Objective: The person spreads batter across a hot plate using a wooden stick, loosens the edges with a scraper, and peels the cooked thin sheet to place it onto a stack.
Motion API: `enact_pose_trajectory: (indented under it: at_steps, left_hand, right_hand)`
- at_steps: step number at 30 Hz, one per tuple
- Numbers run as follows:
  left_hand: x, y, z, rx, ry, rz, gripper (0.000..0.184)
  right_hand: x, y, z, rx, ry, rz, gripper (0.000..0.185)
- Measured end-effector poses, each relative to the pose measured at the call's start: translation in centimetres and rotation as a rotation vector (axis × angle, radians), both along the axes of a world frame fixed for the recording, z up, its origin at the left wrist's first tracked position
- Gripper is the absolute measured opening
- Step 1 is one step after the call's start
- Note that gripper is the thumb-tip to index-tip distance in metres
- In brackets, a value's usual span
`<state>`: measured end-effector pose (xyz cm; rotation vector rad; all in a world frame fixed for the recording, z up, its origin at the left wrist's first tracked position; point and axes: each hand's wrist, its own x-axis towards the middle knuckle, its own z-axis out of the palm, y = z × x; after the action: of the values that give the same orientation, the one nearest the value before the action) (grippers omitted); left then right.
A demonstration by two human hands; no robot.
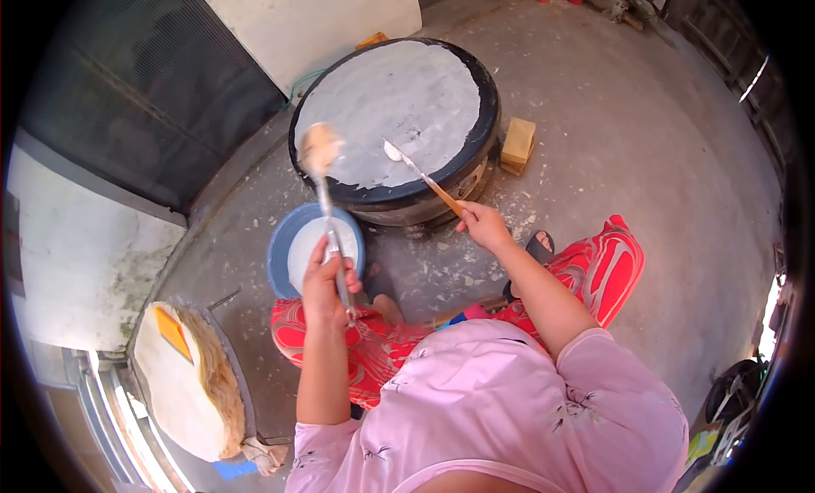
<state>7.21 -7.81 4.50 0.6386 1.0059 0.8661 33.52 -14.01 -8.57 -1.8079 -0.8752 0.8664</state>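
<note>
My left hand [323,276] is closed round the metal handle of a ladle [328,208]. The ladle's bowl, smeared by motion, is raised near the left edge of a big round black griddle [491,98]. My right hand [486,225] grips the wooden handle of a thin spatula [437,191]. Its tip, with a white blob on it, meets a wide pale sheet of batter [399,94] that covers most of the griddle. Below the ladle, a blue basin [276,255] holds white liquid [312,245].
A tall stack of thin pale sheets [182,391] lies at lower left, with a yellow flat piece [173,330] on top. Yellowish blocks [518,145] sit right of the griddle. White flakes dot the concrete floor [611,128]. A dark screen door [153,77] stands at left.
</note>
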Motion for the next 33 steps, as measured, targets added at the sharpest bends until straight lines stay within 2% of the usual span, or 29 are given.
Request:
enact_pose_trajectory:
  at_steps: [2,4,6,8,9,10,12,14,16,18,20,21,22,23,24,25,26,27,28,29,32,33]
  left_hand:
    - [1.6,0.2,-0.3,0.01,0.003,-0.111,0.051]
    - [3.4,0.4,-1.3,0.035,0.036,-0.134,0.047]
    - [5.0,1.4,-3.6,0.104,0.174,-0.184,0.049]
    - [6.3,2.2,-6.1,0.157,0.214,-0.198,0.049]
    - [6.9,2.5,-7.0,0.208,0.256,-0.215,0.049]
    - [7.5,2.7,-7.7,0.208,0.257,-0.214,0.049]
    - [8.3,2.7,-8.6,0.15,0.274,-0.19,0.05]
    - [8.2,2.4,-7.6,0.103,0.23,-0.174,0.047]
    - [7.5,2.5,-5.5,-0.171,-0.127,-0.098,0.044]
    - [6.1,3.3,-4.4,-0.229,-0.23,-0.048,0.039]
    - [4.0,4.5,-4.2,-0.65,-0.963,-0.175,0.038]
    - [3.7,4.2,-3.1,-0.692,-1.13,-0.217,0.038]
    - [3.3,4.1,-2.7,-0.691,-1.132,-0.214,0.038]
    - [3.0,4.1,-2.5,-0.713,-1.257,-0.256,0.038]
    - [2.8,4.1,-2.1,-0.733,-1.382,-0.3,0.039]
    - [2.4,4.1,-1.5,-0.676,-1.358,-0.24,0.042]
    - [1.9,4.1,-0.8,-0.675,-1.357,-0.239,0.042]
    - [1.3,4.1,0.0,-0.636,-1.381,-0.217,0.043]
    - [0.6,4.1,0.6,-0.598,-1.405,-0.19,0.044]
    - [-0.3,4.3,1.1,-0.535,-1.382,-0.178,0.045]
    - [-4.1,4.1,2.6,-0.428,-1.367,-0.167,0.043]
    - [-5.8,4.1,2.9,-0.388,-1.271,-0.154,0.042]
  right_hand:
    - [0.1,0.0,0.5,0.007,0.098,0.038,0.031]
    - [0.2,-0.5,0.8,0.005,0.25,-0.199,0.031]
    - [-0.4,-0.9,-0.7,0.002,0.248,-0.206,0.032]
    - [-1.4,-0.6,-5.0,0.133,-0.133,-0.166,0.033]
    - [-2.5,-0.4,-5.2,0.147,-0.071,-0.138,0.033]
    - [-3.7,0.1,-4.0,0.147,-0.07,-0.137,0.033]
    - [-5.6,0.3,-1.2,-0.025,0.211,-0.039,0.033]
    - [-5.8,-0.1,1.7,-0.047,0.281,-0.048,0.032]
    - [-5.4,-0.2,1.9,-0.07,0.351,-0.051,0.032]
    - [-3.7,-0.6,0.3,0.318,-0.097,-0.047,0.032]
    - [-2.3,-0.6,2.3,0.356,0.14,-0.133,0.029]
    - [-1.2,-0.2,2.5,0.259,0.131,-0.188,0.03]
    - [-0.2,-0.2,2.5,0.163,0.122,-0.244,0.031]
    - [0.5,0.1,0.6,0.164,0.12,-0.241,0.031]
    - [0.3,0.7,0.1,0.196,-0.132,-0.288,0.031]
    - [0.2,1.0,-0.5,0.225,-0.383,-0.333,0.031]
    - [-0.8,0.4,-1.3,-0.104,-0.349,-0.084,0.03]
    - [-3.4,-0.2,-0.3,-0.036,-0.314,0.064,0.026]
    - [-4.9,-0.2,-2.8,0.092,-0.214,0.313,0.029]
    - [-6.5,-0.3,-1.3,0.057,-0.144,0.5,0.029]
    - [-7.5,-0.5,0.9,-0.063,-0.05,0.504,0.031]
    - [-6.5,-0.4,0.6,0.071,-0.092,0.378,0.033]
